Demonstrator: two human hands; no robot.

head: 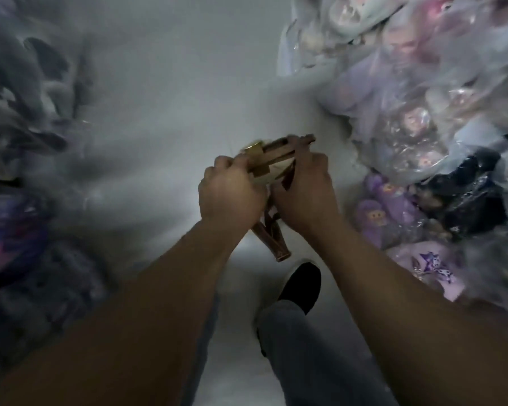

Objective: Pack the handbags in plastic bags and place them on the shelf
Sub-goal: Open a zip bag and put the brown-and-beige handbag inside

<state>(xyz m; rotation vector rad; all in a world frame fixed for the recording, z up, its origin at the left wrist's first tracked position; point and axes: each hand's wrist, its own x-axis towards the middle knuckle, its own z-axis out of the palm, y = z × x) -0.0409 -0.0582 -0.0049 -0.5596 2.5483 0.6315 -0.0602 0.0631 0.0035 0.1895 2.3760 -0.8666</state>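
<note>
A small brown handbag (279, 155) with a gold clasp and brown straps is held above the pale floor at the centre of the head view. My left hand (230, 193) grips its left side by the clasp. My right hand (304, 189) grips its right side. Brown straps (272, 240) hang down between my wrists. The bag's body is mostly hidden behind my fingers. The picture is blurred by motion, so finer detail is lost.
Clear plastic bags of pink and purple goods (408, 118) pile up on the right, with a black bagged item (464, 200) lower down. Dark bagged goods (27, 244) line the left. My black shoe (301, 284) and jeans leg stand on the pale floor (173, 112).
</note>
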